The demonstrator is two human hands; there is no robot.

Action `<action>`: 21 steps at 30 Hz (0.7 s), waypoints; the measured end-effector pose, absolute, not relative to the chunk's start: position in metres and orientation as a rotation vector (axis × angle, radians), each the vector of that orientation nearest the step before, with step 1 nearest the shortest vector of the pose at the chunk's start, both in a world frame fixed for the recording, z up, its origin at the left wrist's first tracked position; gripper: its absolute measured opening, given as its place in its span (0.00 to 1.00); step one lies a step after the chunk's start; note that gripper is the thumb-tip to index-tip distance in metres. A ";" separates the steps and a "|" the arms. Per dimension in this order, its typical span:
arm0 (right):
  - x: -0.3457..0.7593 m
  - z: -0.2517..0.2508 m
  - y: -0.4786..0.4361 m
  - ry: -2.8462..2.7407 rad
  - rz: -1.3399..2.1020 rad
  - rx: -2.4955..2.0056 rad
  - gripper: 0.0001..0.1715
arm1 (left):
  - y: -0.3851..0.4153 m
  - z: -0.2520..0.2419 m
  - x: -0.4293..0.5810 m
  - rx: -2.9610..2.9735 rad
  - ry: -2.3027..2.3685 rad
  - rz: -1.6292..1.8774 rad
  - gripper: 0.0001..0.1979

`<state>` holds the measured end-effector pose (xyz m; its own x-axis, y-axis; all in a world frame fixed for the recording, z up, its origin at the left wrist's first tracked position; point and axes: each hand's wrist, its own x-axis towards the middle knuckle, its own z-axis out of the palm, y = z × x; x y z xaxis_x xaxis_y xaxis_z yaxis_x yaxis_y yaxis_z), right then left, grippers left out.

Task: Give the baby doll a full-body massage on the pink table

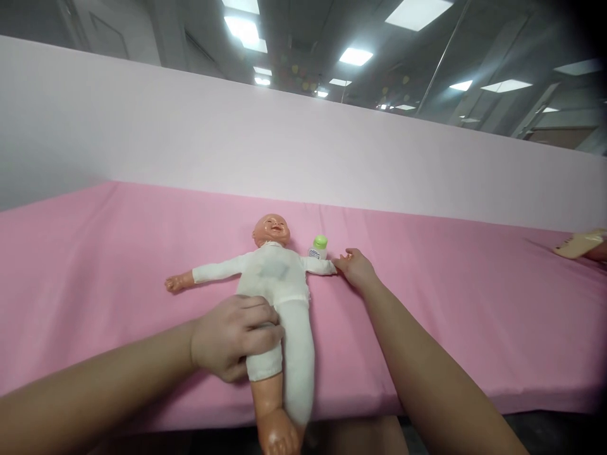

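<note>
On its back lies a baby doll (290, 278) with a hard plastic head, hands and feet and a white cloth body. My left hand (239, 338) is closed round the doll's thigh on the left side of the picture, its fingertips over the white cloth. At the end of the doll's arm on the right, my right hand (356, 268) pinches the doll's small hand, which is mostly hidden by my fingers. A small bottle (318, 248) with a green cap stands just behind that arm, close to my right hand.
Pink cloth (427, 303) covers the table, and the doll's feet reach past its front edge. A white wall panel (284, 145) runs along the back, with glass reflecting ceiling lights above it. A beige object (576, 245) lies at the far right.
</note>
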<state>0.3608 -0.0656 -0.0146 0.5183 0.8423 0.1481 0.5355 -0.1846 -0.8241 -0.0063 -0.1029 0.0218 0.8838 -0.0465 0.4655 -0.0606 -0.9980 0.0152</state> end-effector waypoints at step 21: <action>0.261 -0.006 -0.088 -1.876 0.097 -1.351 0.22 | -0.041 0.027 -0.034 2.709 1.006 0.817 0.27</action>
<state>0.2605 -0.0885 -0.0058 -0.1050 0.8245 0.5561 0.7626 0.4257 -0.4871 -0.0340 -0.0411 0.0268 0.6293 0.6389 0.4424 0.5640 -0.7672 0.3056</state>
